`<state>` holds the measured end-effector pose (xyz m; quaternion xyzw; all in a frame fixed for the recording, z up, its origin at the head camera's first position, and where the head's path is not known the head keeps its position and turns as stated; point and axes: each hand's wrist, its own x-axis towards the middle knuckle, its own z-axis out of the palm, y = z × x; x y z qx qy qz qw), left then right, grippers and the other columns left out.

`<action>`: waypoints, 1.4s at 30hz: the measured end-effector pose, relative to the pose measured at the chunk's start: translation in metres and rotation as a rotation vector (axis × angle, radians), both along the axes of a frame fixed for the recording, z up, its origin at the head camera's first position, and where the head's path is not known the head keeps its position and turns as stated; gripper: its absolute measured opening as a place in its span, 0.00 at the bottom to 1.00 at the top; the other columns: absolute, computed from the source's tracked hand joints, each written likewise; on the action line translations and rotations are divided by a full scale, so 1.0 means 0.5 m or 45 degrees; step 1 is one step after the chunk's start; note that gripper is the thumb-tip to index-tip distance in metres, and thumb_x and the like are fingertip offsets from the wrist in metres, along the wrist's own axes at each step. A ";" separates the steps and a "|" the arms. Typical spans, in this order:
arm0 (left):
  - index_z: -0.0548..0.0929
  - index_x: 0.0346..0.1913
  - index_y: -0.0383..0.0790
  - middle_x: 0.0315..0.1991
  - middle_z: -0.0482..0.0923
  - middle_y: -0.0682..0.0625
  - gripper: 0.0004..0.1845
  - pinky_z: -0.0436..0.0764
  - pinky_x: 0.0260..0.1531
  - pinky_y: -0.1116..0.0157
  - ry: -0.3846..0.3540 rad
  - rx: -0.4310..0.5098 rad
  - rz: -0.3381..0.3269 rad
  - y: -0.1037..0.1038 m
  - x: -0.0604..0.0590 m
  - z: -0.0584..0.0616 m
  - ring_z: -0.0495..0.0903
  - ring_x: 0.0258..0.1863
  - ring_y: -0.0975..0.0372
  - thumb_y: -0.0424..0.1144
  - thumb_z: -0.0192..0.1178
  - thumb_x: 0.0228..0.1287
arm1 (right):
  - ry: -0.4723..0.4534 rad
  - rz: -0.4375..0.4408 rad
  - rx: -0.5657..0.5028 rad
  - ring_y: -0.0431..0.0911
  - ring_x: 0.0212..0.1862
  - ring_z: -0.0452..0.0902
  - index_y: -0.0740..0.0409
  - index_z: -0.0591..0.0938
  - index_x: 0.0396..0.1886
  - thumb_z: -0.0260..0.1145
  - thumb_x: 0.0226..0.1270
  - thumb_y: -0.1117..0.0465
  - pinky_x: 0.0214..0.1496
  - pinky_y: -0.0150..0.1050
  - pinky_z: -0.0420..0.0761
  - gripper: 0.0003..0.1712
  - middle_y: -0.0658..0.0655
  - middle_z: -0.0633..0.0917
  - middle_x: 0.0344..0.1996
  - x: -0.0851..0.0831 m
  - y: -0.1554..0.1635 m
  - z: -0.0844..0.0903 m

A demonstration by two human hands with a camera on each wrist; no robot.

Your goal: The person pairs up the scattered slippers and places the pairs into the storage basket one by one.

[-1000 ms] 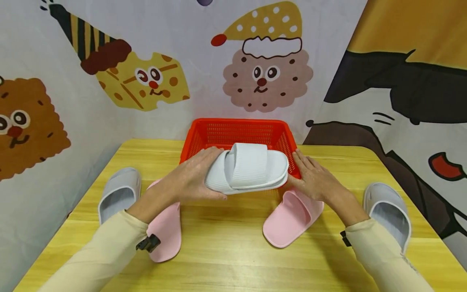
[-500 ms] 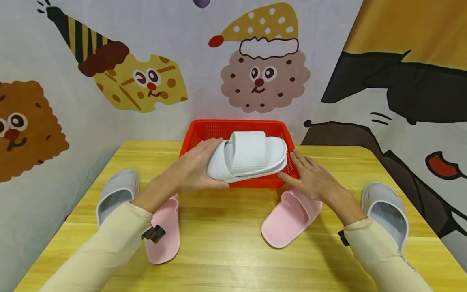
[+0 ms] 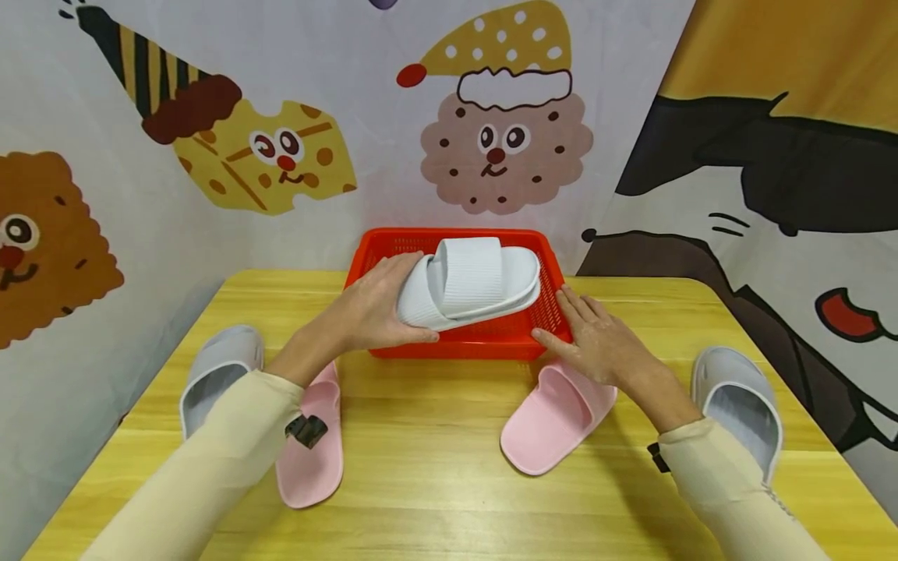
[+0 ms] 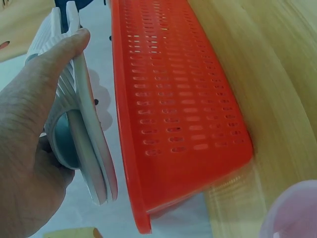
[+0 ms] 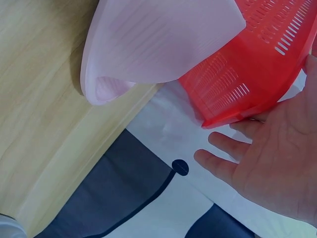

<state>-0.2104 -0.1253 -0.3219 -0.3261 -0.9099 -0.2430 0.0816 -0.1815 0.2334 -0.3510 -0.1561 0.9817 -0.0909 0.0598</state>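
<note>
My left hand (image 3: 375, 308) grips a pair of white slippers (image 3: 473, 273) by one end, their soles stacked together. The left wrist view shows the two soles lying face to face, with the thumb across them. In the head view the pair hangs over the red plastic basket (image 3: 456, 349). At the basket's right front corner, my right hand (image 3: 599, 335) touches the rim with straight, spread fingers. Close below that hand lies a pink slipper (image 3: 550, 425), seen large in the right wrist view. Another pink slipper (image 3: 316, 463) lies under my left forearm, partly hidden.
A grey slipper (image 3: 228, 354) lies at the table's left side, and another grey slipper (image 3: 733, 382) at the right. All stand on a yellow wood-grain table (image 3: 428, 467). A cartoon-printed cloth (image 3: 379, 117) hangs right behind the basket.
My left hand has moved the white slippers forward and slightly left, from the basket's front side to over it. My right hand stays at the basket's rim.
</note>
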 end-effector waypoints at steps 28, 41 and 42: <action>0.59 0.77 0.42 0.69 0.66 0.45 0.60 0.75 0.58 0.49 -0.272 -0.102 0.191 0.013 -0.092 -0.042 0.67 0.62 0.52 0.63 0.76 0.45 | -0.037 -0.015 -0.016 0.70 0.76 0.44 0.64 0.47 0.82 0.41 0.73 0.25 0.71 0.69 0.53 0.57 0.65 0.46 0.80 0.003 0.000 0.004; 0.60 0.74 0.36 0.67 0.66 0.39 0.56 0.52 0.73 0.48 -0.139 -0.293 0.132 0.033 -0.131 -0.069 0.64 0.67 0.47 0.56 0.79 0.47 | -0.055 -0.022 -0.032 0.69 0.76 0.44 0.63 0.47 0.82 0.42 0.72 0.25 0.70 0.69 0.54 0.57 0.64 0.46 0.81 0.004 0.000 0.006; 0.60 0.74 0.35 0.68 0.66 0.38 0.56 0.51 0.74 0.48 -0.133 -0.307 0.132 0.034 -0.133 -0.073 0.64 0.67 0.46 0.56 0.79 0.47 | -0.056 -0.022 -0.032 0.70 0.76 0.44 0.63 0.47 0.82 0.42 0.72 0.25 0.70 0.69 0.55 0.57 0.65 0.46 0.81 0.004 -0.001 0.006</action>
